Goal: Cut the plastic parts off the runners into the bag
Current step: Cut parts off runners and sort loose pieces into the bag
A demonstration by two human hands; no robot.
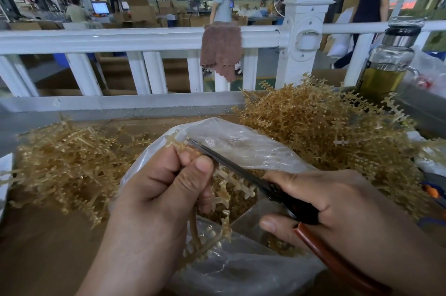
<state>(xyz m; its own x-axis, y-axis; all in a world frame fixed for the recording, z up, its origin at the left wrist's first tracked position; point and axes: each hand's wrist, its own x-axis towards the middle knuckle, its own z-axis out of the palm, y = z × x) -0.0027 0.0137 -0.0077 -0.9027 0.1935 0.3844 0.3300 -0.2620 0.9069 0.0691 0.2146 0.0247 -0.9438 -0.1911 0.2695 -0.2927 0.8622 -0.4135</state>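
**Head view.** The left hand (156,189) grips a bunched amber runner (225,190) over the open mouth of the clear bag (241,141). The right hand (337,211) is closed round the handles of the scissors (241,170), whose blades appear nearly together, with the tips at the runner's upper end. Cut parts (241,202) lie in the bag below. One heap of runners (325,131) lies to the right and another heap (67,170) to the left on the worktop (36,247).

Likely risks:
- The tips work close to the left fingertips and could nick them.
- Parts snipped near the rim may spring outside the bag.
- The points could pierce the thin film.

Hard to make out:
- the exact cut point, which is behind the thumb;
- whether the left heap is already stripped;
- the bag's base, which is cut off.
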